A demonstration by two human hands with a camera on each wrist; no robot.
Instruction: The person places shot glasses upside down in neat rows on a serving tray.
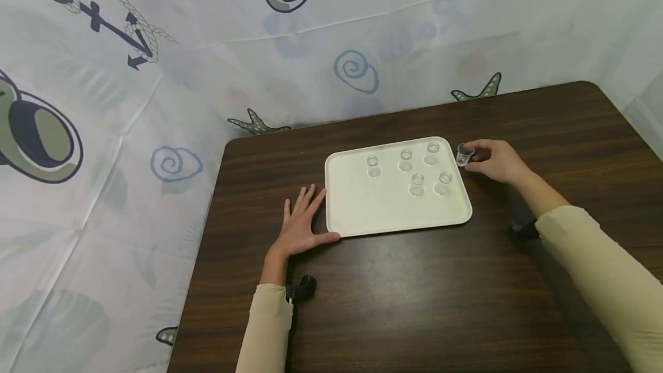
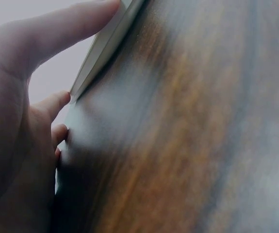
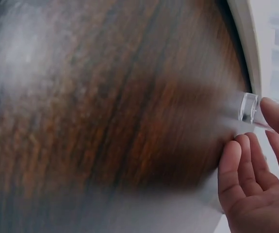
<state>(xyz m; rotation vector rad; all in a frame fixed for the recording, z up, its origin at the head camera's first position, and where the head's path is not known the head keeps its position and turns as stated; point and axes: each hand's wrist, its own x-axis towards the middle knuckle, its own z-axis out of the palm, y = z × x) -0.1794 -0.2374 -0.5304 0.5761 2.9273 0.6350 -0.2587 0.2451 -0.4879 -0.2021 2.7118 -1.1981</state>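
A clear shot glass (image 1: 463, 156) stands just off the right edge of the white tray (image 1: 373, 212), pinched between the thumb and fingers of my right hand (image 1: 495, 161). In the right wrist view the thick base of that shot glass (image 3: 248, 108) shows beside the thumb, close to the tray's rim. My left hand (image 1: 299, 230) lies at the tray's left side with its fingers spread; the thumb touches the near left corner and the forefinger reaches the left edge. Several more clear shot glasses (image 1: 406, 155) stand on the tray, mostly toward its right half.
The tray lies on a dark wood-grain table (image 1: 393, 292). Behind and to the left hangs a pale cloth (image 1: 207, 91) printed with anchors, shells and starfish. A black wrist strap mount (image 1: 302, 288) sits on the left forearm.
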